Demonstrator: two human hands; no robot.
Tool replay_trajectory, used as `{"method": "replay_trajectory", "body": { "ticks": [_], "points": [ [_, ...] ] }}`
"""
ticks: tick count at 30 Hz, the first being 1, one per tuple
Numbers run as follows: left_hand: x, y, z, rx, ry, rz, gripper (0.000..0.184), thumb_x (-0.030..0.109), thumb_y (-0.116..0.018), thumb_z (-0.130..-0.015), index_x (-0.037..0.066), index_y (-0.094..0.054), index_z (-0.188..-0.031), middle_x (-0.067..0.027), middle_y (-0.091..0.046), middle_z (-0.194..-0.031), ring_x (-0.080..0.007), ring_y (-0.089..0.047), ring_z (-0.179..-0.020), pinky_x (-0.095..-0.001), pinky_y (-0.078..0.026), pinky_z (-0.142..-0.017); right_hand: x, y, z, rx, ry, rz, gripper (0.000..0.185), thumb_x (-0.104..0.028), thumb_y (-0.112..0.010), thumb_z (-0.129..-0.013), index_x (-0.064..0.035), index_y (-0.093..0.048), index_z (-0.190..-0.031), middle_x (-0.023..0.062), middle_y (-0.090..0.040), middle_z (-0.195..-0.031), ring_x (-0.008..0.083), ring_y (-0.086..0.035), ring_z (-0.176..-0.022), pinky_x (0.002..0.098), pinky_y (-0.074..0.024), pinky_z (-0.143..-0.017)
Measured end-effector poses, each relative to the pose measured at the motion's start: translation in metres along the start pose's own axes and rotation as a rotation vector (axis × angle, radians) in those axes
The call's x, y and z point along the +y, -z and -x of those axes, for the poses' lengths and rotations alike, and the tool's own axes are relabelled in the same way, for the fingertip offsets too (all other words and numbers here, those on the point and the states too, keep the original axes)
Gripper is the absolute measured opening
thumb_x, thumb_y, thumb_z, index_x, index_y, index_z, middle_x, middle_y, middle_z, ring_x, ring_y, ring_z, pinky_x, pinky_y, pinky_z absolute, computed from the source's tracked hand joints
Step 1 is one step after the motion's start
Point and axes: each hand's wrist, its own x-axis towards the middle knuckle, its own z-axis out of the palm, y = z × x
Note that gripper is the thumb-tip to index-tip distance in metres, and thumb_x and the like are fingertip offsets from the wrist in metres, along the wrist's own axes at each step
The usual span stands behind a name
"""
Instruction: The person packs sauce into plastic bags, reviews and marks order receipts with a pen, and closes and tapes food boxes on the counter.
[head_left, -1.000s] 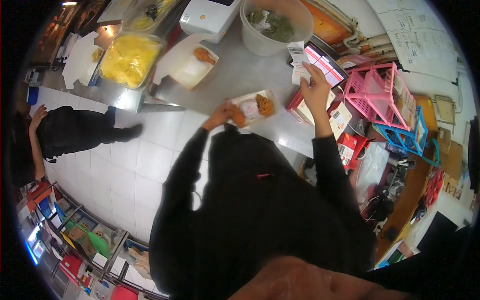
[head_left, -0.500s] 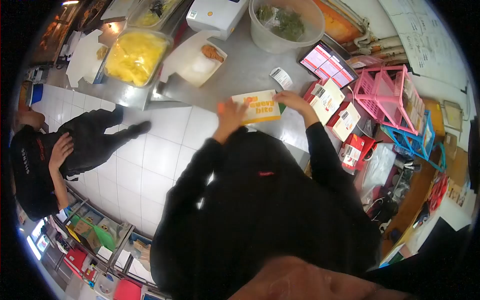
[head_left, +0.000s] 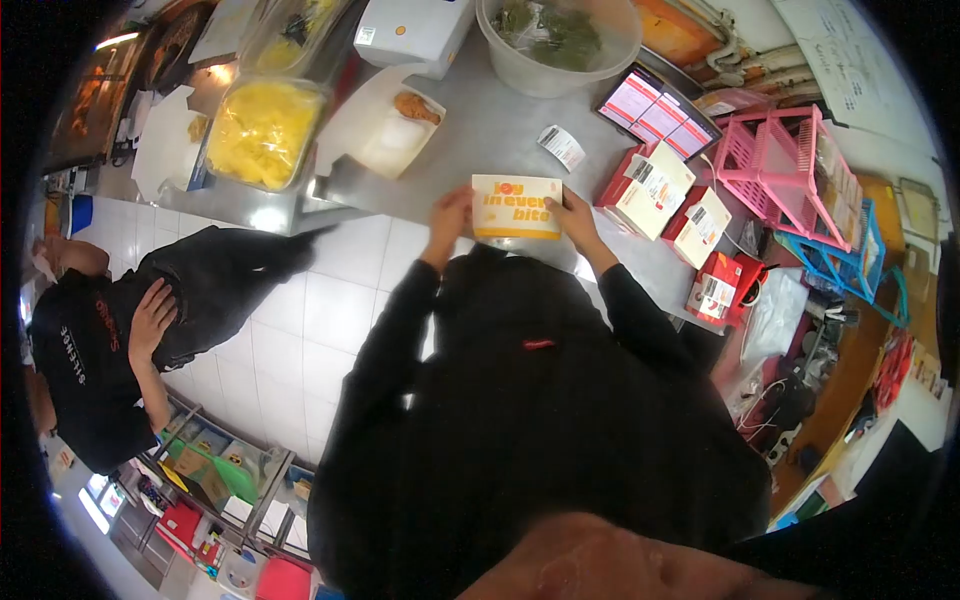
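Observation:
A white and yellow food box (head_left: 513, 206) with "joy in every bite" lettering is held at the near edge of the steel counter. My left hand (head_left: 452, 216) is closed on its left edge. At its right side my right hand (head_left: 576, 220) grips the edge, the thumb over the printed face. A paper receipt (head_left: 561, 148) lies on the counter just beyond the box. Farther left is an open carton (head_left: 385, 140) with a fried chicken piece (head_left: 417, 107) and a white mound, seemingly rice, inside.
Labelled boxes (head_left: 650, 190), a tablet (head_left: 658, 110) and a pink basket rack (head_left: 780, 170) stand to the right. At the back are a tub of greens (head_left: 560, 60), a white box (head_left: 413, 35) and a bagged yellow food tray (head_left: 265, 130). A co-worker (head_left: 110, 340) is at the left.
My left hand has moved off the box's face to its left edge, and my right hand now grips the right edge. The box has turned squarer to me. The co-worker's legs have shifted.

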Motion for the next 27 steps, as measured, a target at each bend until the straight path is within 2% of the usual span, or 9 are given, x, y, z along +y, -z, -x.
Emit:
{"method": "replay_trajectory", "body": {
  "ticks": [5, 12, 15, 18, 21, 23, 24, 25, 27],
  "points": [
    [0.024, 0.014, 0.005, -0.048, 0.126, -0.131, 0.047, 0.042, -0.063, -0.086, 0.001, -0.065, -0.108, -0.0069, -0.067, -0.097, -0.0168, -0.061, -0.079, -0.0309, -0.048, -0.073, -0.075, 0.017, 0.029, 0.028, -0.373, -0.029, 0.04, -0.028, -0.061, -0.089, -0.0003, -0.061, -0.118, 0.0108, -0.063, -0.112, 0.0174, -0.059, -0.099, 0.0276, -0.0443, -0.086],
    [-0.007, 0.01, -0.016, -0.313, 0.091, -0.191, 0.04, 0.027, -0.068, -0.082, -0.001, -0.062, -0.11, -0.0106, -0.066, -0.096, -0.0208, -0.063, -0.083, -0.0344, -0.049, -0.073, 0.007, -0.001, -0.001, 0.048, -0.1, 0.074, 0.038, -0.031, -0.049, -0.094, 0.0027, -0.063, -0.104, 0.0087, -0.065, -0.087, 0.0257, -0.059, -0.079, 0.0393, -0.0453, -0.079],
    [-0.025, -0.008, -0.019, -0.083, -0.607, -1.449, 0.05, 0.022, -0.066, -0.083, -0.001, -0.052, -0.125, -0.0179, -0.061, -0.113, -0.0343, -0.06, -0.099, -0.0437, -0.046, -0.087, 0.012, -0.026, 0.0, 0.281, 0.038, 0.735, 0.041, -0.035, -0.042, -0.096, -0.0019, -0.056, -0.115, 0.0165, -0.06, -0.099, 0.0318, -0.06, -0.086, 0.0447, -0.0459, -0.08],
    [-0.039, -0.016, -0.023, 0.11, -0.359, -0.758, 0.063, 0.026, -0.066, -0.082, 0.001, -0.042, -0.134, -0.0237, -0.047, -0.131, -0.0437, -0.046, -0.117, -0.0486, -0.038, -0.098, 0.017, -0.03, -0.001, 0.343, 0.045, 0.792, 0.051, -0.044, -0.039, -0.096, -0.0067, -0.048, -0.129, 0.0153, -0.055, -0.11, 0.0334, -0.055, -0.101, 0.0543, -0.0422, -0.083],
    [-0.023, -0.011, -0.022, 0.146, -0.887, -0.849, 0.077, 0.038, -0.07, -0.076, 0.005, -0.04, -0.138, -0.0242, -0.039, -0.138, -0.0447, -0.036, -0.127, -0.0486, -0.034, -0.102, -0.008, -0.022, 0.008, 0.294, 0.214, 0.834, 0.062, -0.048, -0.05, -0.089, -0.0084, -0.043, -0.136, 0.0176, -0.047, -0.127, 0.0345, -0.044, -0.121, 0.0598, -0.0355, -0.092],
    [0.023, -0.009, -0.01, -0.221, -1.05, -1.23, 0.087, 0.045, -0.074, -0.069, 0.009, -0.039, -0.14, -0.0231, -0.034, -0.141, -0.043, -0.034, -0.129, -0.0491, -0.032, -0.104, -0.018, -0.009, 0.01, 0.246, 0.539, 0.899, 0.076, -0.053, -0.059, -0.082, -0.0097, -0.038, -0.141, 0.0197, -0.037, -0.14, 0.0362, -0.032, -0.133, 0.0644, -0.0272, -0.099],
    [0.042, -0.009, -0.005, -0.434, -1.126, -1.413, 0.092, 0.048, -0.076, -0.066, 0.011, -0.038, -0.141, -0.0226, -0.032, -0.142, -0.0422, -0.033, -0.13, -0.0493, -0.031, -0.105, -0.017, -0.008, 0.007, 0.007, 0.547, 0.989, 0.105, -0.059, -0.074, -0.062, -0.0136, -0.03, -0.146, 0.0213, -0.024, -0.148, 0.0377, -0.017, -0.139, 0.0672, -0.0136, -0.104],
    [0.052, -0.014, -0.01, -0.673, -1.103, -1.24, 0.102, 0.053, -0.08, -0.056, 0.014, -0.038, -0.141, -0.0214, -0.035, -0.141, -0.0416, -0.034, -0.13, -0.0499, -0.03, -0.106, -0.038, -0.004, 0.012, -0.227, 0.651, 0.951, 0.116, -0.058, -0.08, -0.051, -0.015, -0.029, -0.146, 0.0228, -0.028, -0.146, 0.039, -0.02, -0.138, 0.065, -0.0154, -0.104],
    [0.048, -0.017, -0.026, -0.746, -1.211, -1.182, 0.099, 0.051, -0.079, -0.058, 0.012, -0.04, -0.14, -0.0222, -0.039, -0.137, -0.041, -0.037, -0.127, -0.0505, -0.031, -0.105, -0.062, -0.001, 0.022, -0.152, 0.807, 0.799, 0.086, -0.053, -0.078, -0.06, -0.0162, -0.045, -0.131, 0.0117, -0.048, -0.127, 0.0353, -0.039, -0.122, 0.0532, -0.0285, -0.096]
  ]
}}
